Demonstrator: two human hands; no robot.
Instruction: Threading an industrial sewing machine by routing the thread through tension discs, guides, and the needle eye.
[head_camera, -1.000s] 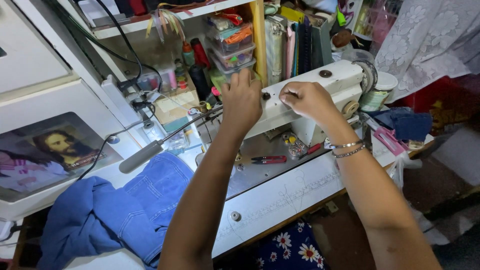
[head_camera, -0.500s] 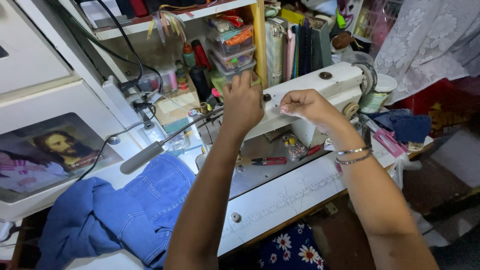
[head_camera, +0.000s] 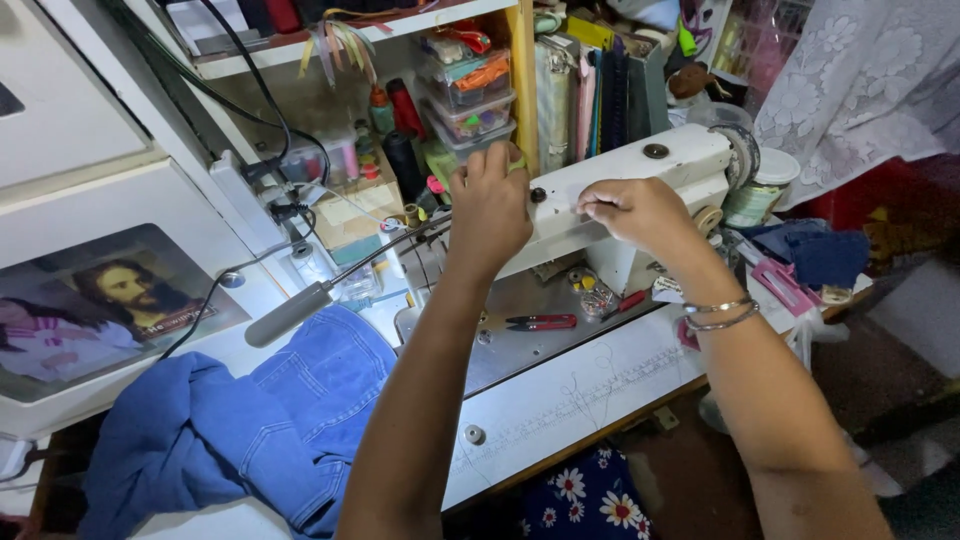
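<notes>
Up on the white sewing machine (head_camera: 640, 185), the right hand (head_camera: 640, 212) has its fingertips pinched together against the front face of the machine's arm; whether thread lies between them is too fine to tell. The left hand (head_camera: 490, 205) is curled at the machine's left end, fingers closed together around something small and green that barely shows. Its forearm crosses the metal bed plate (head_camera: 520, 345), hiding part of it. On that plate lie red-handled snips (head_camera: 540, 322), between the two forearms. Near left, blue denim fabric (head_camera: 240, 430) is heaped on the table, with a grey-handled tool (head_camera: 290, 313) just beyond it. Far behind the machine, stacked clear boxes (head_camera: 465, 90) and thread cones crowd the shelf.
</notes>
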